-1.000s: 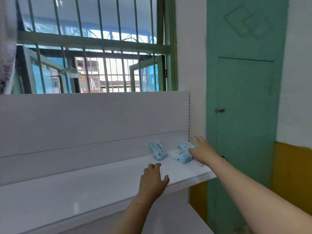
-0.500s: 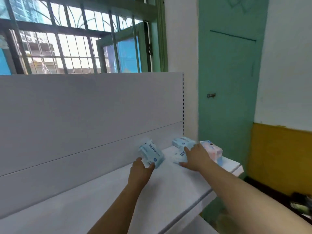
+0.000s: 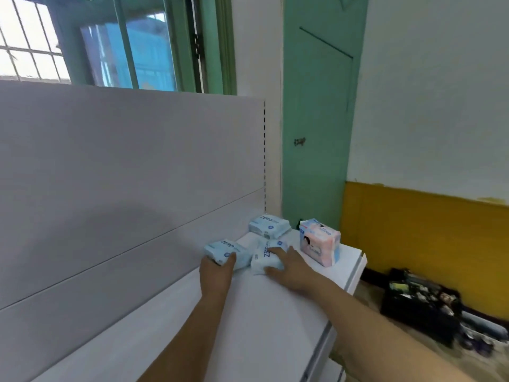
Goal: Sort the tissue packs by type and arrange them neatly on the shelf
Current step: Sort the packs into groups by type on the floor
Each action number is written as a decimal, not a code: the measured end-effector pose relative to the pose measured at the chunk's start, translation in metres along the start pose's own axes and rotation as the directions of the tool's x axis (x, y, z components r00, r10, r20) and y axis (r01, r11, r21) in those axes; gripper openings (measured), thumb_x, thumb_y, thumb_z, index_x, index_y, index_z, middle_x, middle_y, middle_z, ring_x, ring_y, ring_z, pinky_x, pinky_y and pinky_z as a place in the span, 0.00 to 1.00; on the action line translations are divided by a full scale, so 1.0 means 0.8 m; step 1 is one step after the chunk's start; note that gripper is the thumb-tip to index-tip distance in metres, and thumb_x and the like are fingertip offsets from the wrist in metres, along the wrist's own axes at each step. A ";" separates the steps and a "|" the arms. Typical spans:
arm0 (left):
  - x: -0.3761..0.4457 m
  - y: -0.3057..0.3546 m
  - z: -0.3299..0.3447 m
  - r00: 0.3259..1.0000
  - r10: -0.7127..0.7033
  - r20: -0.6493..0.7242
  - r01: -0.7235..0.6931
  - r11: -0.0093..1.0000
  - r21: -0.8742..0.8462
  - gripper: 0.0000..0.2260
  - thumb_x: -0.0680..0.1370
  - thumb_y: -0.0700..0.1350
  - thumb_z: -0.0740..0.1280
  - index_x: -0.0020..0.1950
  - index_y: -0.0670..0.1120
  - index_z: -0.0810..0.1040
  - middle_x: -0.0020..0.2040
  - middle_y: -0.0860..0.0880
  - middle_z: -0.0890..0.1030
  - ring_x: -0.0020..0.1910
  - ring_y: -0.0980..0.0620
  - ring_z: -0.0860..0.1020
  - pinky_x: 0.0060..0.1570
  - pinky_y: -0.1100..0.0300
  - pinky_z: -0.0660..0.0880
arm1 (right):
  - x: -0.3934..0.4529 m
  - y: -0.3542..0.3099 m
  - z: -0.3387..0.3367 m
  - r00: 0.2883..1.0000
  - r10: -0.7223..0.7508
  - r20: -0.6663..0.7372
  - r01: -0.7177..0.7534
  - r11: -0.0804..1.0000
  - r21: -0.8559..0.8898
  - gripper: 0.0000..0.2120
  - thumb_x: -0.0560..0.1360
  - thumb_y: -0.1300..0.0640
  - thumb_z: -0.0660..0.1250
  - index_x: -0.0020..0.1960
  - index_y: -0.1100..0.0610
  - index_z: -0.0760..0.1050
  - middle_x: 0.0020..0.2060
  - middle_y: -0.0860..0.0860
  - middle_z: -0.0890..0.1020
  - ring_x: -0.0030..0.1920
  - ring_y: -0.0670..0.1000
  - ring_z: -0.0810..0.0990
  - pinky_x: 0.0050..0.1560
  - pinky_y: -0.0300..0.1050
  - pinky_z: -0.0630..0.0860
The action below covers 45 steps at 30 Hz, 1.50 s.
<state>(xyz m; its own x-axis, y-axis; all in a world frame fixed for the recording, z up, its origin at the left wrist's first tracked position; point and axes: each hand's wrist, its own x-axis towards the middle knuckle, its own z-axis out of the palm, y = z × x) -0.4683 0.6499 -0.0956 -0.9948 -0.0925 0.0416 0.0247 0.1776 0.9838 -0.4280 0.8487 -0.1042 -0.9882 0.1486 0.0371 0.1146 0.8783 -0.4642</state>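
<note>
The blue packs are light, soft and slick-wrapped, so take each by its long sides, not the ends. Your left hand (image 3: 216,271) reaches forward and grips the left pack (image 3: 224,250) by the backboard; your right hand (image 3: 289,267) lies on the middle pack (image 3: 265,257), fingers spread, pressing rather than gripping. The rear pack (image 3: 268,226) and pink pack (image 3: 319,241) sit near the shelf (image 3: 248,326) end.
</note>
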 end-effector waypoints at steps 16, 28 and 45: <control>-0.015 0.087 0.023 0.937 0.131 0.325 0.112 0.766 -0.633 0.22 0.79 0.38 0.67 0.72 0.45 0.68 0.65 0.41 0.78 0.63 0.39 0.78 0.56 0.43 0.79 | -0.055 -0.020 -0.074 0.965 0.235 -0.116 0.040 0.305 0.952 0.20 0.72 0.62 0.75 0.59 0.53 0.72 0.58 0.55 0.82 0.55 0.55 0.83 0.54 0.50 0.80; -0.253 0.123 0.325 0.555 0.114 0.824 0.301 0.896 -0.326 0.19 0.77 0.38 0.69 0.66 0.43 0.69 0.63 0.42 0.78 0.56 0.43 0.81 0.38 0.50 0.80 | -0.404 0.217 -0.202 0.693 0.669 -0.270 -0.096 0.457 0.884 0.23 0.78 0.54 0.69 0.67 0.46 0.62 0.56 0.49 0.80 0.51 0.54 0.84 0.46 0.53 0.83; -0.659 -0.136 0.534 0.224 -0.443 0.868 0.385 0.858 0.339 0.13 0.79 0.44 0.69 0.62 0.46 0.75 0.48 0.46 0.83 0.39 0.49 0.81 0.33 0.58 0.76 | -0.835 0.558 -0.066 0.238 0.962 0.131 -0.372 -0.034 0.928 0.14 0.74 0.63 0.72 0.57 0.59 0.73 0.49 0.55 0.81 0.49 0.55 0.82 0.57 0.55 0.79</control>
<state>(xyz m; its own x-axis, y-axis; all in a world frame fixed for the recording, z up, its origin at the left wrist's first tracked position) 0.0118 1.0978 -0.2989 -0.3188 0.7511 -0.5782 -0.3948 0.4494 0.8014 0.2887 1.1657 -0.2893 -0.1381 0.8212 -0.5537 0.2698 -0.5067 -0.8188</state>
